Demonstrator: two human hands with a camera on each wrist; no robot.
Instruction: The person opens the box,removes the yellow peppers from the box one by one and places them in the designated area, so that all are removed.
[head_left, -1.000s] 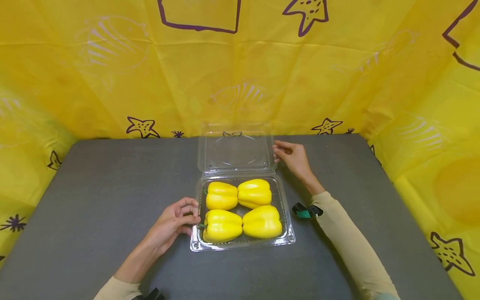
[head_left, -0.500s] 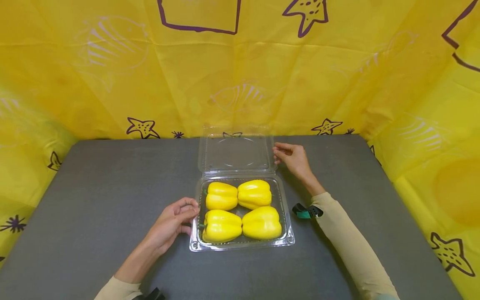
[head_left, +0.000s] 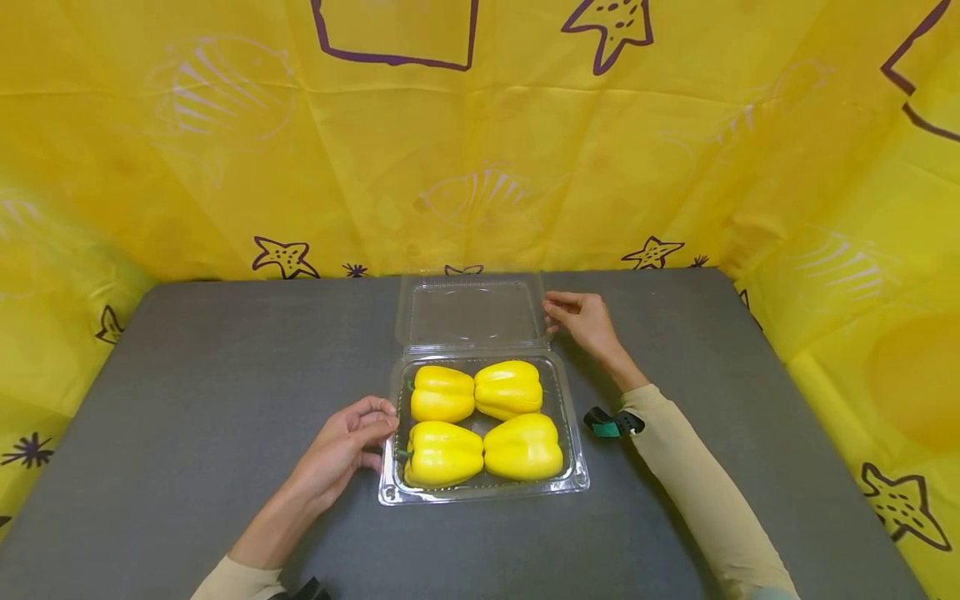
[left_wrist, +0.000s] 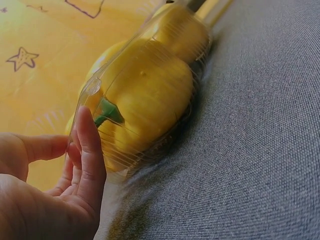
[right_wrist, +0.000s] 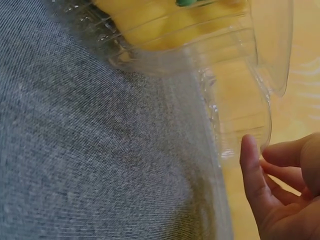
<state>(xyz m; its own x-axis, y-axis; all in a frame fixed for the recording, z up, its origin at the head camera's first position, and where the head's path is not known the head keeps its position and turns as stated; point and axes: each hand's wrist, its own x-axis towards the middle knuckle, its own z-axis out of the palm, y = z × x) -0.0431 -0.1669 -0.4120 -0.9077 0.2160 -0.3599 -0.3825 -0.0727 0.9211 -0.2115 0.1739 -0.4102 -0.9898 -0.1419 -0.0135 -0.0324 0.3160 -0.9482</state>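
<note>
A clear plastic clamshell container (head_left: 480, 495) lies on the grey table with its lid (head_left: 472, 312) folded back away from the person. Several yellow bell peppers (head_left: 444, 454) sit in its base in two rows, some showing green stems. My left hand (head_left: 347, 446) pinches the left rim of the base between thumb and fingers, near a pepper's stem (left_wrist: 107, 112) in the left wrist view. At the lid's right edge, my right hand (head_left: 588, 323) pinches the thin plastic; the right wrist view shows the thumb and fingers (right_wrist: 254, 175) meeting at that edge.
The grey table (head_left: 225, 358) extends around the container on all sides. A yellow cloth (head_left: 480, 142) printed with stars and fish hangs behind the table and along its sides. A dark strap (head_left: 613, 422) sits at the right wrist.
The lid has tilted farther back, its far edge sinking lower toward the table. My right hand has dropped slightly with it. My left hand and the peppers stay nearly in place.
</note>
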